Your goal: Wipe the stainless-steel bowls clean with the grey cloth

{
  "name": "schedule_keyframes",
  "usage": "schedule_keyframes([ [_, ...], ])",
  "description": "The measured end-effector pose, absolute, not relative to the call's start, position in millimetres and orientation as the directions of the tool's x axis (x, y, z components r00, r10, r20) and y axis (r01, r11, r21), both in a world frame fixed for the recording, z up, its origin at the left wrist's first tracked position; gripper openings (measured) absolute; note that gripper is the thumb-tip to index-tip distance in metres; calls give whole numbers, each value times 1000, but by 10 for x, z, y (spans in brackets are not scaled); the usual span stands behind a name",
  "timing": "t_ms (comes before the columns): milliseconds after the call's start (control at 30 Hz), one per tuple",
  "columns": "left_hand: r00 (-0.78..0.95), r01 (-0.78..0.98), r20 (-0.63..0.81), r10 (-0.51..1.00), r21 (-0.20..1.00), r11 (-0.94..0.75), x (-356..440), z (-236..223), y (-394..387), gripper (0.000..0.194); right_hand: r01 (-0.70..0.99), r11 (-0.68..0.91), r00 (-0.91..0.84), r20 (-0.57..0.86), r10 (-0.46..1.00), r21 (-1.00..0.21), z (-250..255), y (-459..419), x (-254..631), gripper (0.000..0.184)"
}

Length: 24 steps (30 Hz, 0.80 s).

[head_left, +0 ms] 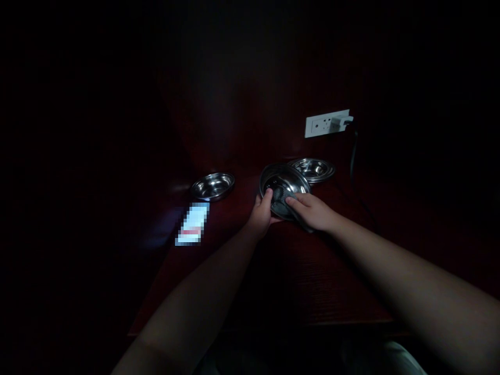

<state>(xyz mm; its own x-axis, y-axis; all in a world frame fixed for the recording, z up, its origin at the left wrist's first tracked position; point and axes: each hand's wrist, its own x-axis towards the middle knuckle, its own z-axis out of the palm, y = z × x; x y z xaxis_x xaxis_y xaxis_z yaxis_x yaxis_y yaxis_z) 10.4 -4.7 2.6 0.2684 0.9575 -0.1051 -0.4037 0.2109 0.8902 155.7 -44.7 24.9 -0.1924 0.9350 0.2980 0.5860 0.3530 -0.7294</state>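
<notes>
A shiny steel bowl (289, 177) is tilted toward me above the dark red table. My left hand (261, 214) grips its near left rim, thumb on the inside and fingers underneath. My right hand (312, 209) is closed on a dark grey cloth (282, 200), pressing it against the inner wall of the bowl. Part of the cloth hangs below the right hand. The left fingers under the bowl are mostly hidden.
Another steel bowl (213, 186) stands at the left, near a lit phone (192, 223). Stacked steel dishes (318, 169) sit behind the held bowl. A wall socket (326, 124) has a plug with a dark cable. The table (312, 291) ends near my body; surroundings are very dark.
</notes>
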Motion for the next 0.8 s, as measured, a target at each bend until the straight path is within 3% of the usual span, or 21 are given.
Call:
schedule_keyframes([
  [133, 260, -401, -109, 959, 892, 210, 113, 29, -48, 52, 465, 389, -253, 301, 919, -796, 235, -452, 1540, 43],
  [233, 237, -387, -128, 963, 897, 215, 119, 28, -48, 53, 462, 391, -327, 257, 909, -796, 262, -473, 1553, 46],
  [333, 232, -365, -131, 964, 907, 211, 118, 18, -42, 55, 607, 380, -368, 177, 913, -698, 317, -497, 1578, 45],
  [467, 238, -347, -120, 964, 916, 199, 108, -3, -34, 57, 844, 231, -183, 145, 972, -484, 385, -514, 1593, 41],
  [600, 244, -331, -100, 965, 926, 180, 104, -15, -34, 56, 942, 132, -79, 177, 981, -309, 398, -510, 1581, 41],
  [700, 229, -320, -110, 967, 930, 181, 102, -12, -37, 55, 941, 161, -121, 147, 982, -298, 395, -513, 1567, 42],
  [800, 214, -303, -105, 971, 938, 168, 101, -3, -43, 55, 909, 181, -148, 115, 982, -377, 401, -534, 1547, 41],
])
